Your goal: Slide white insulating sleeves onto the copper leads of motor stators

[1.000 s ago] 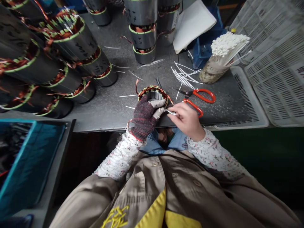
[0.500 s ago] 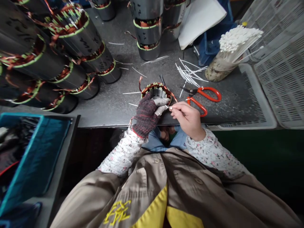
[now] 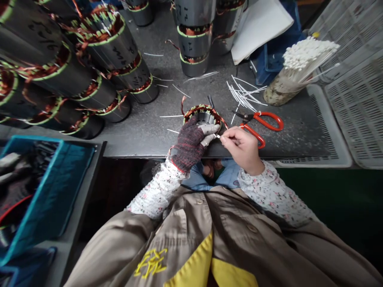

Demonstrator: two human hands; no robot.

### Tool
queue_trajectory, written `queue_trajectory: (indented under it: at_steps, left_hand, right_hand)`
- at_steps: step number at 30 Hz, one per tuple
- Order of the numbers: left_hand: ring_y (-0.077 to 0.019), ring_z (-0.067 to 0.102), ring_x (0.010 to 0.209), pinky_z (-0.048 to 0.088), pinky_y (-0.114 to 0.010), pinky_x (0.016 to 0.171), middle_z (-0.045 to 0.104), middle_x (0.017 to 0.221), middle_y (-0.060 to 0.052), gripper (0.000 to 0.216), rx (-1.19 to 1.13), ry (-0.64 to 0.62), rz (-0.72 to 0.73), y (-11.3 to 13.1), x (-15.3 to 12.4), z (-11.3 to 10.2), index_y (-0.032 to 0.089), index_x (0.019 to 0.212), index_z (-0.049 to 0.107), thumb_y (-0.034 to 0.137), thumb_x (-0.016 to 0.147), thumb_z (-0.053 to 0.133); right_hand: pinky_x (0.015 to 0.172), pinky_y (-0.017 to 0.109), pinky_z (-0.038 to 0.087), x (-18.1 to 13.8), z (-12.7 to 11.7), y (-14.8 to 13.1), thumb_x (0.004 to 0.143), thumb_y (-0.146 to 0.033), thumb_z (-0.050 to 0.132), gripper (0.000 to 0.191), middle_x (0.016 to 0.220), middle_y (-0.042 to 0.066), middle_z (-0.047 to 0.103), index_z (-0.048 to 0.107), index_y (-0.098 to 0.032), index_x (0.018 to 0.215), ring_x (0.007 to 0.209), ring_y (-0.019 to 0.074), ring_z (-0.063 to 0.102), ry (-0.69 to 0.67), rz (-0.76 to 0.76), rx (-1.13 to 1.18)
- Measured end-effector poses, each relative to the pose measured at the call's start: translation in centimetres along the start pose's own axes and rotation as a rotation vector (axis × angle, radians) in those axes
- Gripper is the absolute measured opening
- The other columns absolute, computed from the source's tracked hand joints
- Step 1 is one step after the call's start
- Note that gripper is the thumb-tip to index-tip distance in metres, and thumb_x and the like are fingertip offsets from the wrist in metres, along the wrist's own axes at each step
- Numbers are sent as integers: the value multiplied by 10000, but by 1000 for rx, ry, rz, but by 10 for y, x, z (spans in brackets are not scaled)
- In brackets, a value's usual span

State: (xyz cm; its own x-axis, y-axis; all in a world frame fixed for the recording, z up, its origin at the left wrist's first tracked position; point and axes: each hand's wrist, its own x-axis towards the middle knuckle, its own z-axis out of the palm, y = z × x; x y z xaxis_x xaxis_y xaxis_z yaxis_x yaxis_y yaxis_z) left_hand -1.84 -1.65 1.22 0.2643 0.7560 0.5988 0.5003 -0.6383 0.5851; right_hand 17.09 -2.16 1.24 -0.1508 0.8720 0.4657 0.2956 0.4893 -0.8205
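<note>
A motor stator [image 3: 201,108] with copper windings and green-yellow slot liners stands on the grey bench near its front edge. My left hand [image 3: 189,144], in a dark knit glove with pale fingertips, grips its near-left side. My right hand [image 3: 243,146] is bare and closed, with thumb and forefinger pinching a thin white strip [image 3: 218,136] at the stator's near-right rim. The strip's far end is hidden by the gloved fingers. Just beyond my right hand lie orange-handled scissors [image 3: 248,117]. A twisted copper lead and dark leads rise from the stator.
Stacked stators [image 3: 119,52] fill the left, with another stack [image 3: 194,44] at the back. Loose white strips [image 3: 243,95] lie scattered. A container of white-tipped sticks [image 3: 277,89] stands right, near white crates [image 3: 359,119]. A teal bin [image 3: 70,179] sits left.
The whole view has shifted slightly, so things appear a little farther right. My right hand still pinches the white strip, and my left still grips the stator.
</note>
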Motion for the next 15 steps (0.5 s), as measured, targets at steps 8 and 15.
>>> queue_trajectory:
  at_steps: [8, 15]
  left_hand:
    - [-176, 745, 1113, 522, -428, 1144, 794, 1161, -22, 198, 10, -2, 94, -3, 1, -1, 257, 1202, 708, 279, 1025, 624]
    - [-172, 754, 1083, 549, -410, 1100, 805, 1102, -21, 214, 51, 2, 75, 0, 2, -1, 262, 1183, 721, 323, 1059, 557]
  right_hand:
    - [589, 283, 459, 8, 10, 12, 843, -249, 633, 149, 679, -3, 636, 624, -210, 699, 583, 127, 563, 48, 94, -158]
    - [581, 275, 487, 1, 0, -1, 878, -282, 641, 148, 737, 8, 673, 641, -217, 745, 637, 138, 610, 12, 82, 20]
